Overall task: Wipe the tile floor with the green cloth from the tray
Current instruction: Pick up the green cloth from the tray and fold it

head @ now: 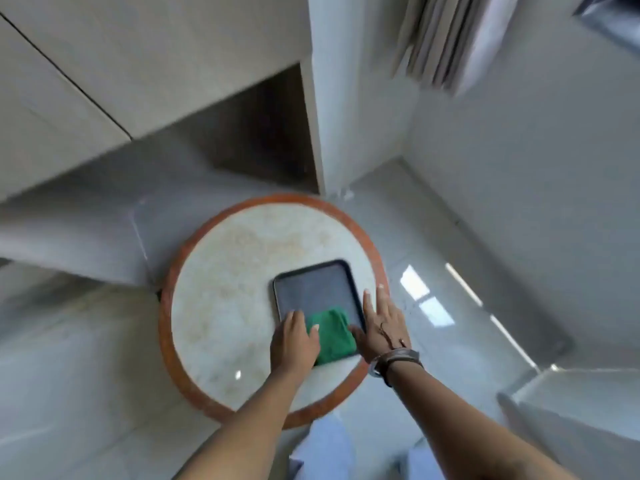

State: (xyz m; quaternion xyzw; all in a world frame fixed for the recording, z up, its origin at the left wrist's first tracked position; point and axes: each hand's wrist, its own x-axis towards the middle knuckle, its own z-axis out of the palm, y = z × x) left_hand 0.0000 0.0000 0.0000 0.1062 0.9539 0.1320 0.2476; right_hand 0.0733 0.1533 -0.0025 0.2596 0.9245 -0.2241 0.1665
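The left hand rests on the left edge of the green cloth, fingers curled over the fabric; whether it has closed into a full grasp cannot be told, since the palm hides the contact. The right hand lies flat and open, fingers spread and holding nothing, pressed on the right rim of the tray just beside the cloth, probably to keep the tray from sliding while the cloth is taken. A watch sits on the right wrist. The cloth lies folded at the 6 o'clock end of the dark rectangular tray, its near edge overhanging the rim. The rest of the tray is bare. The tray sits toward 4 o'clock on a round table with a pale top and reddish edge. The glossy tile floor surrounds the table; it is not yet wiped. The step in hand appears to be picking up the cloth.
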